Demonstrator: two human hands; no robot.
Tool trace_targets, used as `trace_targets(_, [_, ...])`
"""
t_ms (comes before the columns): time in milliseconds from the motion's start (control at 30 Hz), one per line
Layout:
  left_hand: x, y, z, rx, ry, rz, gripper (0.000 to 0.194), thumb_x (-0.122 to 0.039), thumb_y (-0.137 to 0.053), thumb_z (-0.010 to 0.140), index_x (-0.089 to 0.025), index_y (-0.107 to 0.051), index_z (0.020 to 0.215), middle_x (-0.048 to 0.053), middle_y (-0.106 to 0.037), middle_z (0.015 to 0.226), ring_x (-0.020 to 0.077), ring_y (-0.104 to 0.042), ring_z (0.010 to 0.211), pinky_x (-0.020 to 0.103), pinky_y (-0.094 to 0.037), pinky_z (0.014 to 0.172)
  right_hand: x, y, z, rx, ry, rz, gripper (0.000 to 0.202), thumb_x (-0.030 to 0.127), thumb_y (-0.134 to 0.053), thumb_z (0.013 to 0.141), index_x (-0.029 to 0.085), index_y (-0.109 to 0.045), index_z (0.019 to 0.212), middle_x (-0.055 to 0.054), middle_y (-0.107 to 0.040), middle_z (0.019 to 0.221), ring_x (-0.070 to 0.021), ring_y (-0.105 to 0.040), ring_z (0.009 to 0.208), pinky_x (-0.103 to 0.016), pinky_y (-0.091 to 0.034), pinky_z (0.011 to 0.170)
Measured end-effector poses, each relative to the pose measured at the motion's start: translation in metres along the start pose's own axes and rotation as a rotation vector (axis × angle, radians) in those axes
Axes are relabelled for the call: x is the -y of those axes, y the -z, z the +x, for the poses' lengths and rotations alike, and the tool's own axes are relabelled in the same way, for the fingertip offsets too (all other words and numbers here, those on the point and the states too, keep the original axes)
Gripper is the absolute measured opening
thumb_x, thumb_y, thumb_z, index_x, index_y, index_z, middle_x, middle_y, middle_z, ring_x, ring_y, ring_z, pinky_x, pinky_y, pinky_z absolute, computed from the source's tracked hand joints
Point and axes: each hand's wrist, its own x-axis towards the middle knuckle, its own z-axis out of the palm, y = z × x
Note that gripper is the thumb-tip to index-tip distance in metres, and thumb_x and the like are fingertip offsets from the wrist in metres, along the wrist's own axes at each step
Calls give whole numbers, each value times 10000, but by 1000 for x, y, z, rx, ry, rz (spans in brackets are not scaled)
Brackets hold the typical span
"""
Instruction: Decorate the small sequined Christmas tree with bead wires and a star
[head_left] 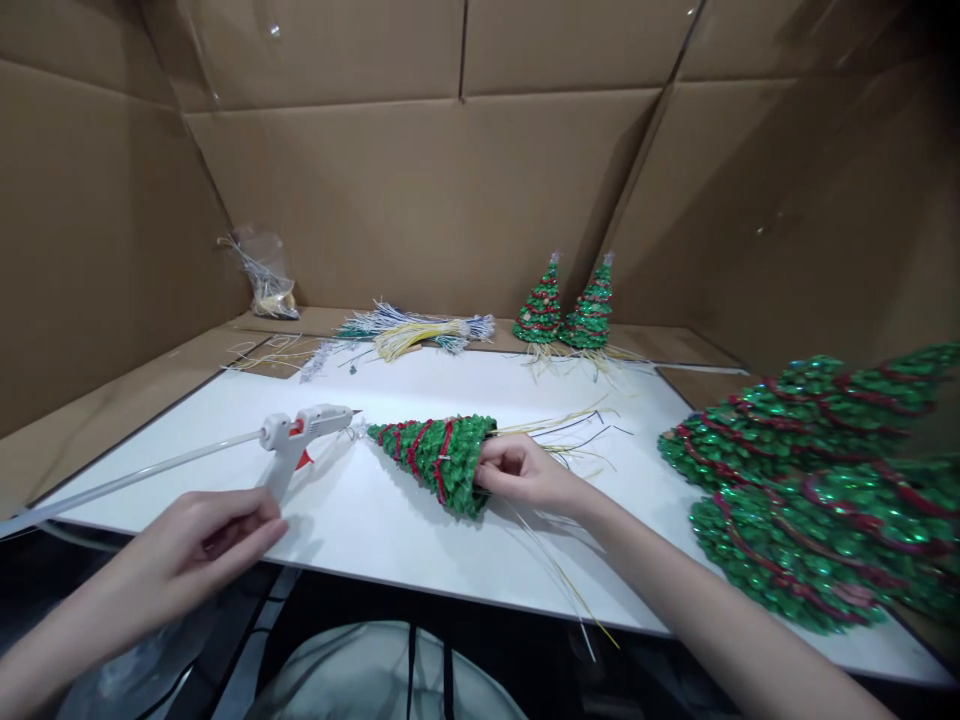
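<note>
A small green Christmas tree [439, 460] with red garland lies on its side on the white board, its tip toward the left. My right hand [525, 472] is closed at its open base, the fingertips partly hidden inside the rim. Thin yellow, white and dark wires [581, 430] trail from that base. My left hand [214, 540] has its fingers curled together at the bottom of the handle of a white glue gun [300, 432]. The gun's nozzle points right, close to the tree's tip, and a long clear glue stick [172, 462] projects from its back. The handle's lower end is hidden by my fingers.
Bundles of wires [420, 328] lie at the back of the white board [420, 560]. Two finished-looking trees [538, 308] stand back right. Larger trees [795, 510] lie along the right side. A clear bag [268, 280] sits back left. Cardboard walls [420, 190] enclose the board.
</note>
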Motion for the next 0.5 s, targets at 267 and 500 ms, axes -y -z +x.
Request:
trace_targets(267, [31, -8, 16, -426, 201, 158, 457, -597, -505, 780, -231, -570, 1046, 17, -619, 839, 215, -574, 730, 257, -438, 611, 1, -2, 0, -15, -1, -27, 316, 350, -589, 757, 169, -425, 556, 65, -278, 512, -59, -250, 477, -219, -204, 444])
trace_targets(500, [31, -18, 47, -285, 182, -30, 512, -589, -537, 777, -169, -620, 1058, 85, -666, 1058, 274, -607, 930, 311, -472, 766, 3, -2, 0, -19, 8, -41, 324, 318, -569, 765, 175, -384, 539, 62, -268, 523, -62, -250, 487, -224, -201, 450])
